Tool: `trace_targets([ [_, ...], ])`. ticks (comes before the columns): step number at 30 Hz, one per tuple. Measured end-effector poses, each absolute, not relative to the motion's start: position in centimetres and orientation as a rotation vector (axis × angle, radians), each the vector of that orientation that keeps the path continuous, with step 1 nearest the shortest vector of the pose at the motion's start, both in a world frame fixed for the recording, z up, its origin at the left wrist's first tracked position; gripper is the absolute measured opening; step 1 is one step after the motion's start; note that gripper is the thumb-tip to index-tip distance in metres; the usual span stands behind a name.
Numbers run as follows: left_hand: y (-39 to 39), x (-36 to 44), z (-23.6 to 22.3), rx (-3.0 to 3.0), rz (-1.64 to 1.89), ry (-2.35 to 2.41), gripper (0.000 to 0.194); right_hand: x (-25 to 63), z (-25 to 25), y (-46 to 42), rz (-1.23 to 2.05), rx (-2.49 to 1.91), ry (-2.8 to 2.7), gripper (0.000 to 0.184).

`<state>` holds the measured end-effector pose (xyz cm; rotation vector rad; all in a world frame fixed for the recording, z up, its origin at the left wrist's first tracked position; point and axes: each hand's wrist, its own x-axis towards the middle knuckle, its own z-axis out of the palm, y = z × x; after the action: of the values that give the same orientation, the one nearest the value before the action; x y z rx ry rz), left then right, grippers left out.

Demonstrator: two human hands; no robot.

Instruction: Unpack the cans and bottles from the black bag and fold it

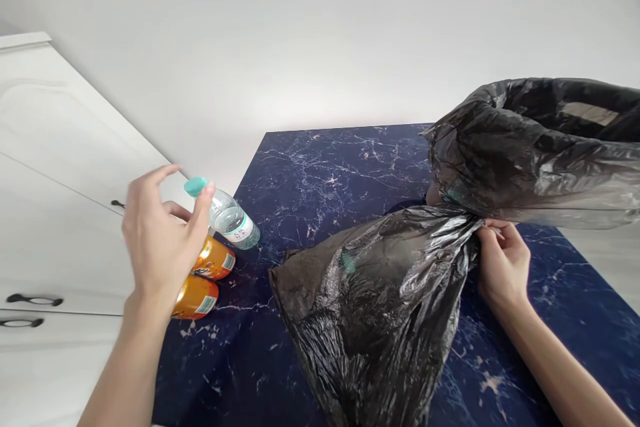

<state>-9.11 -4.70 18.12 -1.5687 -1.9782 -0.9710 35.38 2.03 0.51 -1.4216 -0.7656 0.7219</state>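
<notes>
My left hand point(163, 230) is at the left, thumb and fingers apart around the teal cap of a clear plastic water bottle point(234, 217). The thumb tip overlaps the cap's edge; whether it touches, I cannot tell. Two orange cans point(215, 258) stand below the bottle, partly behind my hand and wrist. My right hand point(504, 260) pinches the gathered edge of a black plastic bag point(370, 293). This bag lies across the table's middle and bulges, with a greenish patch showing through the thin film.
A bin lined with black plastic point(520, 147) stands at the right, its mouth facing up. The dark blue marbled table point(325, 167) meets a white wall behind. A white cabinet point(55, 213) with black handles is along the left side.
</notes>
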Motion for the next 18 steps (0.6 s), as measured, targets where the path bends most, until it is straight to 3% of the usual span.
trace_targets([
  [2, -6.2, -8.3, 17.5, -1.583, -1.092, -1.764, 0.046, 35.4, 0.5, 2.0, 0.72, -1.425, -0.76, 0.032],
  [4, -8.4, -7.4, 16.4, -1.641, -1.218, -1.565, 0.029, 35.3, 0.6, 2.0, 0.716, -1.428, -0.758, 0.032],
  [6, -11.1, -6.5, 14.7, -1.774, -1.125, -1.508, 0.009, 35.2, 0.7, 2.0, 0.708, -1.423, -0.76, 0.031],
  [8, -13.8, -5.7, 12.6, -2.126, -0.858, -1.768, 0.02, 35.0, 0.8, 2.0, 0.704, -1.413, -0.766, 0.03],
  [11, -16.7, -4.4, 9.6, -2.261, -0.699, -2.527, 0.048, 34.9, 0.7, 2.0, 0.707, -1.402, -0.776, 0.03],
  [13, -17.4, -3.5, 8.0, -2.135, -0.774, -2.952, 0.059, 35.0, 0.4, 2.0, 0.714, -1.398, -0.783, 0.031],
  [15, -17.3, -2.6, 7.2, -2.008, -0.95, -3.221, 0.057, 35.2, 0.0, 2.0, 0.728, -1.391, -0.793, 0.032],
  [18, -16.6, -1.6, 7.1, -1.992, -1.254, -3.256, 0.055, 35.4, -0.4, 2.0, 0.73, -1.377, -0.815, 0.03],
])
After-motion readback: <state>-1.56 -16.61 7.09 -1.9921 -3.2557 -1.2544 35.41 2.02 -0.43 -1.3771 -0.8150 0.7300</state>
